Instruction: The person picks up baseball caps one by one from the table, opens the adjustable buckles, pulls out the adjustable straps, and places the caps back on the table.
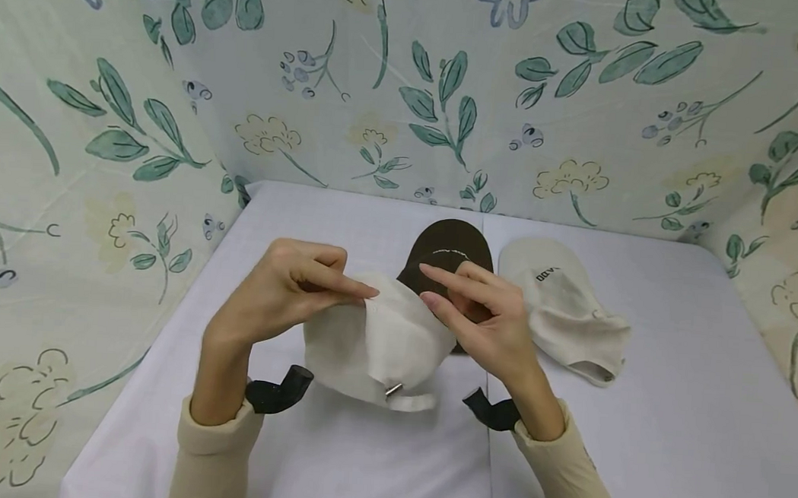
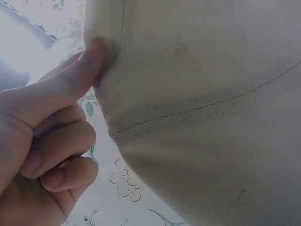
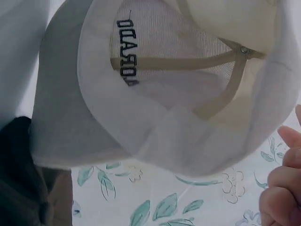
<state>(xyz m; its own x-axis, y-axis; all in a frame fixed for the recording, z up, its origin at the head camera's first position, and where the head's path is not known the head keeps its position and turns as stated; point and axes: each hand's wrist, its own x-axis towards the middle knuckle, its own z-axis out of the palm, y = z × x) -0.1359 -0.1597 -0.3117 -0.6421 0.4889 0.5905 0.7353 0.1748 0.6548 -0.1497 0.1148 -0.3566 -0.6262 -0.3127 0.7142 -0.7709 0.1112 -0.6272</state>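
Beige sleeves (image 1: pixel 211 458) are lying over the counter (image 1: pixel 371 476), whose white cloth is running beneath the brown cap (image 1: pixel 450 241); floral fabric (image 1: pixel 377 156) is hanging behind that cap. Before it and toward its left, we are seeing a white cap (image 1: pixel 407 341), the left hand (image 1: pixel 294 284) pinching its fabric between thumb and index finger. Right hand (image 1: pixel 494 319) is hovering before the brown cap, grip spread. Just right of it, a pale cap (image 1: pixel 563 308) is resting. Only the right wrist view is showing us lettering (image 3: pixel 127 52) inside the white cap.
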